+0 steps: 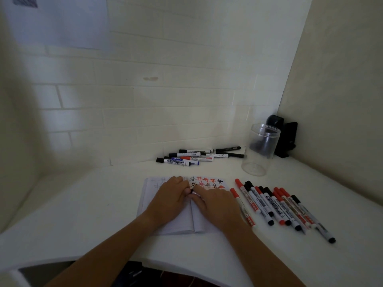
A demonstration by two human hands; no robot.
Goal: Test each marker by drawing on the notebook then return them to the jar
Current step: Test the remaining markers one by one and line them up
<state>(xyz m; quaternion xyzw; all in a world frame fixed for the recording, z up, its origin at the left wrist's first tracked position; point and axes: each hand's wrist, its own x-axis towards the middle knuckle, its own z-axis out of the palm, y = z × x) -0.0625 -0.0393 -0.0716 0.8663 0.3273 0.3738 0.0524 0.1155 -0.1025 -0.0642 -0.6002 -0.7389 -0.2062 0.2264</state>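
Note:
An open notebook (176, 226) lies on the white table, its right page marked with red and black hash signs (207, 183). Over its middle my left hand (170, 198) and my right hand (215, 204) meet, both gripping one small marker (192, 192) of which only a dark tip and a pale bit show. A row of several red and black markers (277, 206) lies right of the notebook. Another heap of markers (196, 156) lies at the back by the wall. A clear plastic jar (260, 150) stands upright at the back right, with nothing in it.
A black device (284, 137) stands in the corner behind the jar. Tiled walls close in the back and the right side. The table's front edge (145, 264) runs below my forearms.

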